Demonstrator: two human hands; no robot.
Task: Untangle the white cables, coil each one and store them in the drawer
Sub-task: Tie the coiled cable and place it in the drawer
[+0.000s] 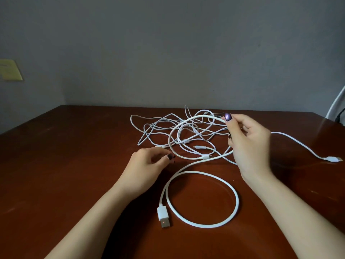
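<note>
From the head camera, a tangle of white cables (179, 131) is seen spread across the far middle of a dark wooden table (74, 165). A thick white cable (237, 199) is pinched between thumb and fingers of the raised right hand (248, 144), its slack looped on the near tabletop and ended by a USB plug (163, 216). The left hand (147, 165) is rested beside the tangle, fingers loosely curled, nothing gripped. Another plug (333, 159) is seen far right.

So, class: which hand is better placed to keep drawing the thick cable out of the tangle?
Right. The right hand already pinches the thick cable raised above the tangle; the left hand rests on the table, holding nothing.
</note>
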